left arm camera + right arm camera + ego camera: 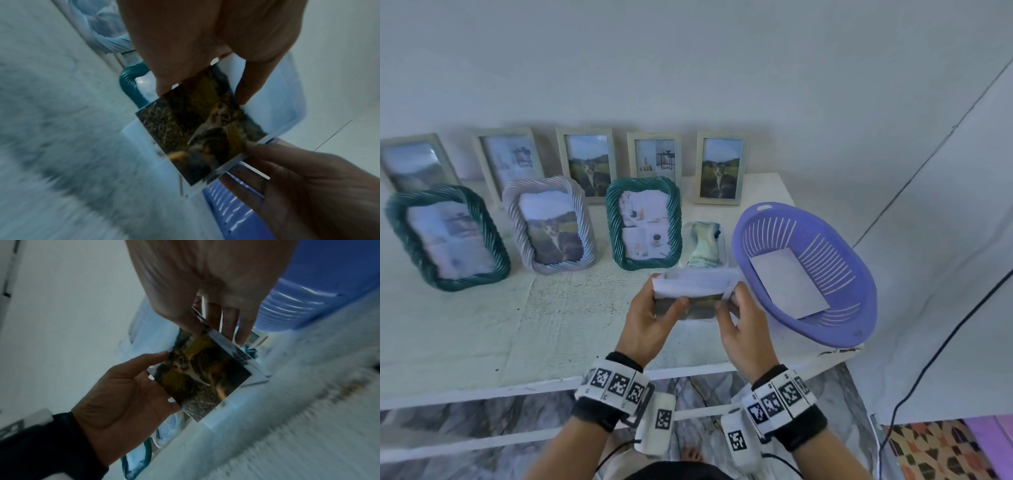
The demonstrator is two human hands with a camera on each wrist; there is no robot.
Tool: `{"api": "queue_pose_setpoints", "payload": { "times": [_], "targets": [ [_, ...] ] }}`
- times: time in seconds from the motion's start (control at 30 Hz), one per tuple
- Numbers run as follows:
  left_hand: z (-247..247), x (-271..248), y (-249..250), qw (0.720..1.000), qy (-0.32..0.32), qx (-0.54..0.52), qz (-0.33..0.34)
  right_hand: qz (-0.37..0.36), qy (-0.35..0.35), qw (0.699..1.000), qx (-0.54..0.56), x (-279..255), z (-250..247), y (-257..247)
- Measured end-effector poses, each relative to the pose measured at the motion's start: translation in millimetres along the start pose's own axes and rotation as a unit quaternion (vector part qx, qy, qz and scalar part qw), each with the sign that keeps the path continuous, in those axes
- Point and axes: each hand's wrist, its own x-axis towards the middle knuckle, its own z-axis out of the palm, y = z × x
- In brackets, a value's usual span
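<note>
Two hands, the left hand (650, 318) and the right hand (743, 317), pinch a small white frame (697, 282) with the cat photo (197, 136) half seated in it — above the table (517, 325), just left of the purple basket (868, 274) — while eight filled frames (643, 222) stand on the far side, so probably little is left.

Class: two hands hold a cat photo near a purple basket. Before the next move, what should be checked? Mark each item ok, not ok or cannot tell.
1. The left hand grips one end of the glossy rectangular cat photo: ok.
2. The right hand pinches the other end: ok.
3. The photo is flat, not creased: ok.
4. The photo is separated from the thin white sheets behind it: cannot tell.
5. The purple slotted plastic basket stands close beside the right hand: ok.
6. The basket has room beside the white rectangular card lying in it: ok.
</note>
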Motion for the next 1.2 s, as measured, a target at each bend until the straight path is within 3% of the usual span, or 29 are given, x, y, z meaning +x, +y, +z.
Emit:
{"api": "queue_pose_setpoints", "payload": {
  "times": [0.27, 0.43, 0.6, 0.73, 0.8, 0.9, 1.0, 1.2],
  "targets": [
    [14, 0, -24, 0.996, -0.002, -0.02, -0.088, 0.063, -0.026, 0.996, -0.049, -7, 27, 26],
    [14, 3, -22, 0.994, 0.0, -0.039, -0.105, 0.059, -0.032, 0.994, -0.083, -7, 23, 17],
    [21, 9, 11, 0.995, -0.053, -0.066, -0.052, 0.012, -0.032, 0.995, -0.095, 2, -27, -17],
    [43, 25, 11, 0.993, -0.096, 0.033, -0.06, 0.043, 0.009, 0.992, -0.116, 28, -96, -34],
    [57, 33, 5, 0.984, -0.124, 0.097, -0.086, 0.095, 0.007, 0.982, -0.161, 45, -129, -32],
    [78, 37, -2, 0.971, -0.152, 0.112, -0.144, 0.171, -0.035, 0.951, -0.255, 64, -165, -22],
    [97, 35, -4, 0.969, -0.164, 0.107, -0.154, 0.227, -0.11, 0.922, -0.294, 77, -175, -3],
    [111, 33, 2, 0.974, -0.157, 0.038, -0.161, 0.243, -0.245, 0.881, -0.324, 97, -156, 4]
  ]
}}
